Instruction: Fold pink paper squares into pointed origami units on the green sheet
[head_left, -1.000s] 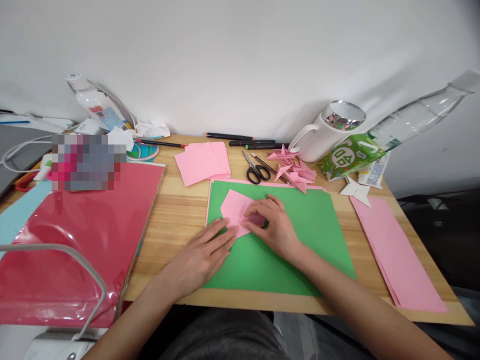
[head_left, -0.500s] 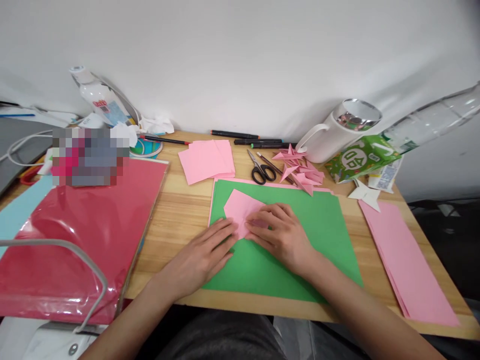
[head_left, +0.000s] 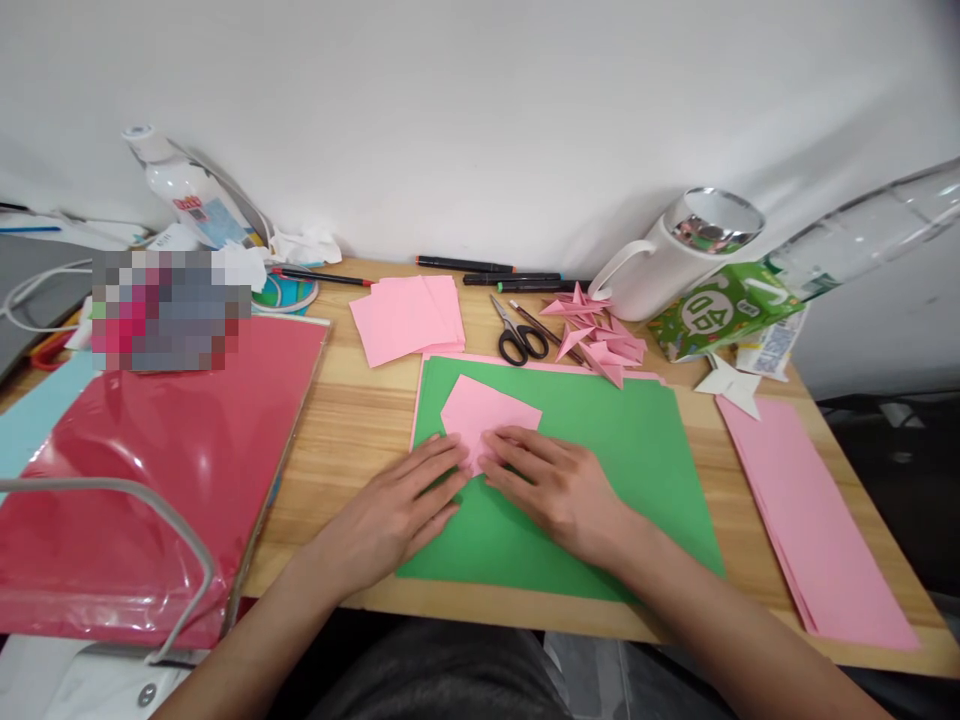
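A folded pink paper (head_left: pixel 484 412) lies on a green sheet (head_left: pixel 600 470) in the middle of the wooden desk. My left hand (head_left: pixel 401 505) rests flat on the green sheet, fingers stretched out, its fingertips on the paper's lower left edge. My right hand (head_left: pixel 559 480) lies flat too, fingers spread, pressing the paper's lower right edge. Neither hand grips anything.
Behind the sheet lie a stack of pink squares (head_left: pixel 409 315), black scissors (head_left: pixel 517 335), markers (head_left: pixel 487 272) and several folded pink pieces (head_left: pixel 600 335). A white mug (head_left: pixel 675 260) and green carton (head_left: pixel 720 310) stand at the right. Pink sheets (head_left: pixel 802 500) lie far right, a red paper pack (head_left: pixel 165 450) left.
My right hand has flattened and slid down toward me, uncovering the paper's upper right part. The left hand has hardly moved.
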